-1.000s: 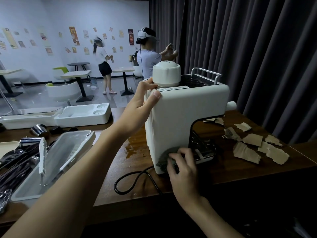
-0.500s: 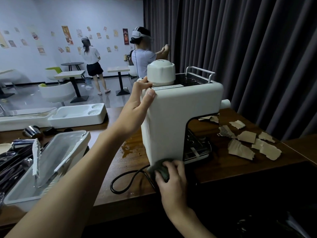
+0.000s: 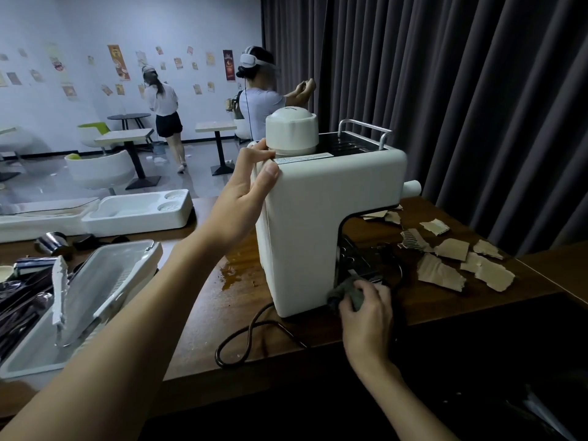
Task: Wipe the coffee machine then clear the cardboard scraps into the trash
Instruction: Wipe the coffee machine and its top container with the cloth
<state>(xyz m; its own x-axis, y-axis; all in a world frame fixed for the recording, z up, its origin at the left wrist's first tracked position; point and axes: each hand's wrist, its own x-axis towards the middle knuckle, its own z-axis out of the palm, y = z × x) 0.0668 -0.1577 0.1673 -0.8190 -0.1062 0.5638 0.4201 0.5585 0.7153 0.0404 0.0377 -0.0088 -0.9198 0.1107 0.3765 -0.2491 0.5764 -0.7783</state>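
Bracing the coffee machine [image 3: 311, 224], the left hand [image 3: 245, 186] grips its upper rear corner. The left arm reaches forward from the lower left. The thumb lies against the near side panel, and the fingers curl over the top edge, just beside the round white cap [image 3: 291, 130]. The machine stands upright on the wooden table [image 3: 206, 329], near the front edge, with its side panel toward the camera.

The right hand [image 3: 366, 310] enters from the lower right with its back toward the camera. Its fingers are curled round a dark grey cloth [image 3: 345, 289] and hold it against the lower front corner of the machine, where the white body meets the dark drip-tray area.

The cardboard scraps [image 3: 440, 272] lie flat on the table to the right of the machine, apart from both hands. Several pieces touch or overlap, and two lie near the overhanging head.

A black power cord [image 3: 248, 338] leaves the machine base and loops toward the table's front edge. A brown wet patch [image 3: 235, 275] marks the table to the left of the base. Farther left sits an open white plastic container [image 3: 95, 281], with a white foam tray [image 3: 136, 211] beyond it. A dark curtain [image 3: 477, 90] hangs behind the table.
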